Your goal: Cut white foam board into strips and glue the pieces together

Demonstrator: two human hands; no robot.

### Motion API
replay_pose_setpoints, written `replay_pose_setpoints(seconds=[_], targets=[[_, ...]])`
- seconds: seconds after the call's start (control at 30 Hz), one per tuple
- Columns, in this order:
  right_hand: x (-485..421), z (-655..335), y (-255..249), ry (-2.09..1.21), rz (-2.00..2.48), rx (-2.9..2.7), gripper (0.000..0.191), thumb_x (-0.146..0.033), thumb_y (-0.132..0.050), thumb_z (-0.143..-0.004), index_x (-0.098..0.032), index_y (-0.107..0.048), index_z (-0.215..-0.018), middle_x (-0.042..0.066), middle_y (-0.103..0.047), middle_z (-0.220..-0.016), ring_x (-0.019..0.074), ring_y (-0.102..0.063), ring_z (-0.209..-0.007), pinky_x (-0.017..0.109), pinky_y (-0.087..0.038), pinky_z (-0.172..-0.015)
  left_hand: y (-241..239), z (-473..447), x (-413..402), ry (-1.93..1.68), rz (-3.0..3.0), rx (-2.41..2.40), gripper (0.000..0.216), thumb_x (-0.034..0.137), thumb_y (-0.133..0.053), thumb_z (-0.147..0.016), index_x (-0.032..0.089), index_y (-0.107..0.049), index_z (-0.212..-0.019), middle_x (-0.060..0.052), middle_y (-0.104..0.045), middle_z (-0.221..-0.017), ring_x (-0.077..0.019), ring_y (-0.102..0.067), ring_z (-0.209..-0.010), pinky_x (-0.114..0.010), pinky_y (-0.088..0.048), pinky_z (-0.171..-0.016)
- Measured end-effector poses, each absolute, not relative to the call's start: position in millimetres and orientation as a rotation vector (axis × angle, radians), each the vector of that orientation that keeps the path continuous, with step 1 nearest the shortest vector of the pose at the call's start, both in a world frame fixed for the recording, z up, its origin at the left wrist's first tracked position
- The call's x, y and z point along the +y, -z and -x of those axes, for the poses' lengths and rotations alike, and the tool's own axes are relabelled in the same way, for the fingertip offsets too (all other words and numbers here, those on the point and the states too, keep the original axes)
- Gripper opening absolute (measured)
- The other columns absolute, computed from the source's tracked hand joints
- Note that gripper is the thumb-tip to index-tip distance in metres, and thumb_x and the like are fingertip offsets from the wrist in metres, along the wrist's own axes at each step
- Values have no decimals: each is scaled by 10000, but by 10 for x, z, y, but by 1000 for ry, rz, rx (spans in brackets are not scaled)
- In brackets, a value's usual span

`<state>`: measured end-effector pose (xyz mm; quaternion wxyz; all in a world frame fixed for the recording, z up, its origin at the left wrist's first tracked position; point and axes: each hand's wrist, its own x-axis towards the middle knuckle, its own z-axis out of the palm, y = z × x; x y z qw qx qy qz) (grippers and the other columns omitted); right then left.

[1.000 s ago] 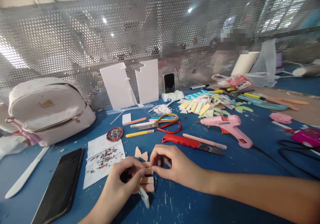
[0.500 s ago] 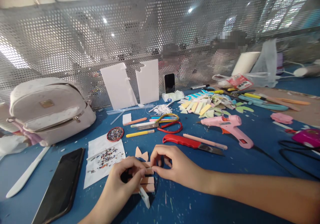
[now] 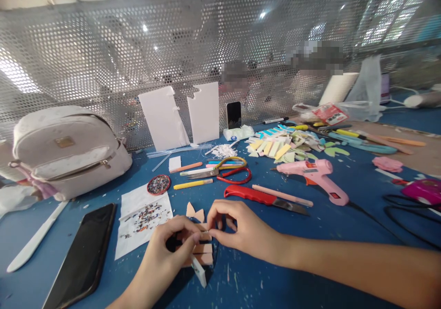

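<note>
Two bare hands meet at the lower centre of the frame, over a blue table. The left hand comes in from the bottom edge, its fingers curled and its thumb and forefinger bent into a ring, the tips nearly together. The right hand reaches in from the right edge, also curled, with thumb and forefinger tips drawn close in a pinch. Whatever lies between the fingertips is too small to make out, so it is not possible to tell whether either pair is closed on something.

Just under and between the hands are several peach strips, set one below another. Their long axis runs left to right, nearly level; the right ends show, squared off, while the left ends are hidden by the left hand. Below the left thumb a narrow white piece juts out, slanting from upper left to lower right; its upper end is covered. Just above the strips lie pointed peach pieces, one with its tip upward.

To the left of the hands is a white sheet scattered with dark specks, with a black phone farther left. Above the right hand lies a red-handled knife, its blade toward the right; a pink glue gun rests at right of centre.
</note>
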<state>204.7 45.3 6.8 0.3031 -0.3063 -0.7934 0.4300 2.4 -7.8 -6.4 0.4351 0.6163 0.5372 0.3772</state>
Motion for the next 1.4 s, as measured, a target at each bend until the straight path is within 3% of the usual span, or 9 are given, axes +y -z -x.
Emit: replay_pose_setpoints(seconds=[0.17,0.8,1.4], targets=[[460,-2041,-61,-1138,812,-2106,105,-84,-640,-776,-183,-629,-809,-32,-614,-803,96,-534,-679,203,-373,-569,66,-23,-78,-946,-1568,1334,226,356,-605,-881,186,-686,-757,-35,-696,-817,-139,-539,-679,-225,-438,-623],[446,-2019,-76,-1085,792,-2163,129,-105,-701,-779,-187,-620,-836,-27,-624,-821,106,-533,-709,210,-384,-581,55,-35,-76,-962,-1598,1345,240,364,-603,-871,180,-692,-744,-32,-658,-740,-138,-538,-613,-232,-411,-547],[455,-2029,-58,-1082,794,-2188,113,-77,-646,-819,-187,-628,-832,-23,-608,-830,108,-546,-715,217,-421,-636,49,-27,-65,-954,-1612,1342,252,370,-598,-874,180,-684,-733,-34,-673,-767,-153,-562,-669,-237,-428,-613]])
